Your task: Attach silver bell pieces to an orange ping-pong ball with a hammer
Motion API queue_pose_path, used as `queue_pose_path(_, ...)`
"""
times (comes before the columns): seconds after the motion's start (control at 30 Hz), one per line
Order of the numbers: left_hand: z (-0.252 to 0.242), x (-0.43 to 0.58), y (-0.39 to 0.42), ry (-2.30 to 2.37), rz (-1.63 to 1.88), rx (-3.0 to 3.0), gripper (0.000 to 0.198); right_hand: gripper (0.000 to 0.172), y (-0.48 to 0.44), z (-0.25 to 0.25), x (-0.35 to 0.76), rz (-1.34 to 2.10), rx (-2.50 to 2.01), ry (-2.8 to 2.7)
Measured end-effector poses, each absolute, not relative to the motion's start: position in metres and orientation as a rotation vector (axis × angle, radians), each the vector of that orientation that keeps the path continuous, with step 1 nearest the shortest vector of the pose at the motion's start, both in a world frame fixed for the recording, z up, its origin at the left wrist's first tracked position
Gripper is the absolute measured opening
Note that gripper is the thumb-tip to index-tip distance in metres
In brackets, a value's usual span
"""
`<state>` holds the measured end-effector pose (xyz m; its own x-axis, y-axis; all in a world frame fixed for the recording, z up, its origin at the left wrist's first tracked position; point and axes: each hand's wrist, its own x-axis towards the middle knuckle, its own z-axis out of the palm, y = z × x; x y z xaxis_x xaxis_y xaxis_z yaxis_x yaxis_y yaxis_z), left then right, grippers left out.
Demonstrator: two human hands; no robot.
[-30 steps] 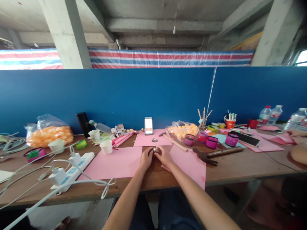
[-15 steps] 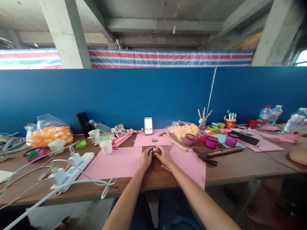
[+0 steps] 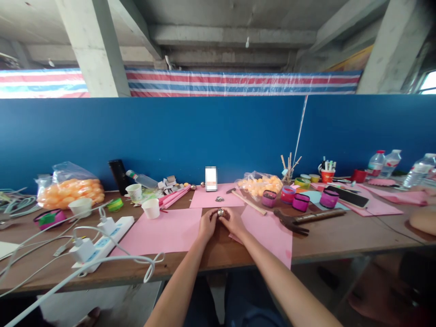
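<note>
Between the fingertips of both hands sits a small, shiny, rounded metal piece (image 3: 220, 212), silver in colour; its exact kind is too small to make out. From the left my left hand (image 3: 207, 224) closes on it with bent fingers. My right hand (image 3: 232, 220) pinches it from the other side. Just beyond the hands, a few small silver metal bits (image 3: 220, 199) lie on a pink sheet (image 3: 197, 200). Behind them a phone (image 3: 210, 180) stands upright with a lit, blurred screen.
A claw hammer (image 3: 306, 219) and a wooden-handled hammer (image 3: 250, 203) lie to the right, near a bag of orange balls (image 3: 260, 184). At left are a paper cup (image 3: 151, 209), a power strip (image 3: 105, 245) and looping white cables. A person's arm (image 3: 424, 220) shows at far right.
Both my hands stay in nearly the same place, the metal piece showing slightly differently between the fingertips. The person's hand at far right has shifted a little and is blurred.
</note>
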<state>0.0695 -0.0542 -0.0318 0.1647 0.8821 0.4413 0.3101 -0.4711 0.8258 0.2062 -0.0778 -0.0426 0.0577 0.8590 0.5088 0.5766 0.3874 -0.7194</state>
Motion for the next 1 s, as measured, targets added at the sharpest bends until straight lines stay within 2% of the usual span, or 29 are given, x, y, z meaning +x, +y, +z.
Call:
queue_pose_path(0.33, -0.028, 0.072, -0.059, 1.106, 1.3, 1.871, 0.023, 0.031, -0.077, -0.044, 0.207, 0.328, -1.288, -1.637)
queue_pose_path(1.0, -0.032, 0.071, -0.057, 1.13, 1.276, 1.898, 0.035, 0.032, -0.084, -0.033, 0.203, 0.336, -1.281, -1.656)
